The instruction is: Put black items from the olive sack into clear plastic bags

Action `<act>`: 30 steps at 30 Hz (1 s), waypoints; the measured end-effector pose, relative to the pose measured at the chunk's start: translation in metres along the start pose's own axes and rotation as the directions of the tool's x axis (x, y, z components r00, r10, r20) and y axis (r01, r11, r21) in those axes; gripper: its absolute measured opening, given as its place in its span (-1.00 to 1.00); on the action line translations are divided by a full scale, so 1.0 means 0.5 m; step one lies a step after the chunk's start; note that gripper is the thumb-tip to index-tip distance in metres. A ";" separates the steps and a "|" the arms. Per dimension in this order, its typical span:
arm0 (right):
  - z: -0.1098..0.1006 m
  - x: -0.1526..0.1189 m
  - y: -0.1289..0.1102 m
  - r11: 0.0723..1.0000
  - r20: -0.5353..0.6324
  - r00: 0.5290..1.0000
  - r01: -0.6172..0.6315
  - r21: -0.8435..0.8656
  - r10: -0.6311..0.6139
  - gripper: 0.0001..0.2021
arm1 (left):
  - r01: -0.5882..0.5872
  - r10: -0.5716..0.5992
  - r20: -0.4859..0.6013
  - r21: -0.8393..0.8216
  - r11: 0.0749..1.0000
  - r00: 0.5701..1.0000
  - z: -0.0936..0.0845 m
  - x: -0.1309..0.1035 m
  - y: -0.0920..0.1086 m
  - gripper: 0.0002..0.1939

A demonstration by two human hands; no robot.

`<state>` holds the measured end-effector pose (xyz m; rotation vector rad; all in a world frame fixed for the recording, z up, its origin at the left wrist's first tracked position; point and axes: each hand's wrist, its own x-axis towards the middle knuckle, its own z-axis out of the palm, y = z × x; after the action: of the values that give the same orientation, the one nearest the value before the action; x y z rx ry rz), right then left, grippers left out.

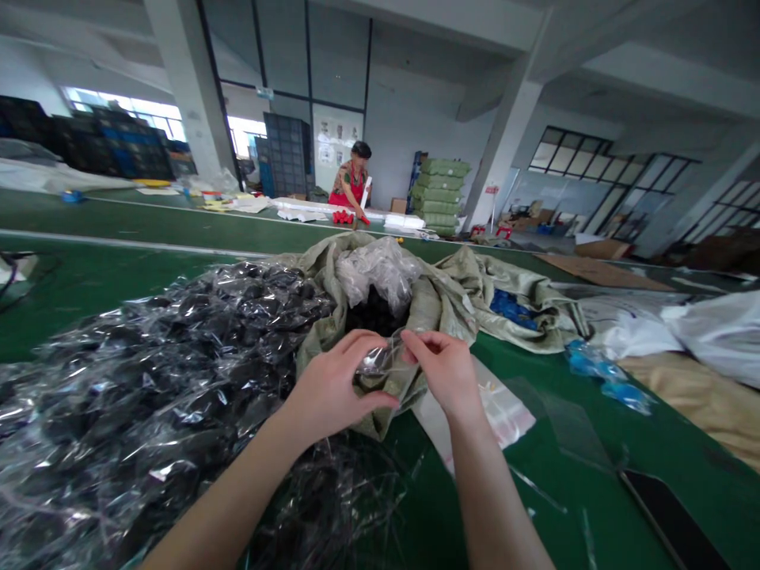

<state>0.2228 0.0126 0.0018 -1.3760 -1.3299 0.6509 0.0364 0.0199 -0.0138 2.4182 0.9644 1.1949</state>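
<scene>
My left hand (336, 388) curls around a small clear plastic bag (395, 364), thumb and fingers apart at its two sides. A shiny dark item appears to lie in the bag, partly hidden by my fingers. With thumb and forefinger, my right hand (445, 368) pinches the bag's upper edge. Just behind both hands stands an olive woven sack (324, 269), its mouth rolled back over a crumpled clear liner (380, 273). Dark round items (374, 313) show inside. To the left spreads a large heap of black items in clear wrappers (237, 340).
Flat clear bags (573, 427) and a phone (674, 514) lie on the green table (409, 491) at right. Another sack (534, 336) holds blue items, with blue wrapped pieces (611, 376) beside it. Across the table a person in a red apron (350, 186) works.
</scene>
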 end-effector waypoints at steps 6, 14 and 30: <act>0.010 -0.003 0.003 0.989 0.045 0.999 0.031 -0.142 -0.025 -0.56 | 0.061 -0.061 -0.011 -0.003 0.998 0.998 0.017 0.005 -0.013 -0.81; -0.005 -0.011 0.003 0.900 0.166 0.924 0.376 -0.223 -0.345 -0.66 | 0.324 -0.283 0.190 -0.241 0.915 0.940 -0.027 0.021 -0.047 -0.82; 0.016 -0.016 -0.002 0.978 0.063 0.988 0.149 -0.144 -0.141 -0.93 | 0.297 -0.289 -0.181 0.019 0.955 0.940 0.005 0.013 -0.015 -0.59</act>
<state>0.2134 0.0075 -0.0019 -1.3719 -1.5308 0.5005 0.0379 0.0296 -0.0153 2.1286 1.3639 1.3007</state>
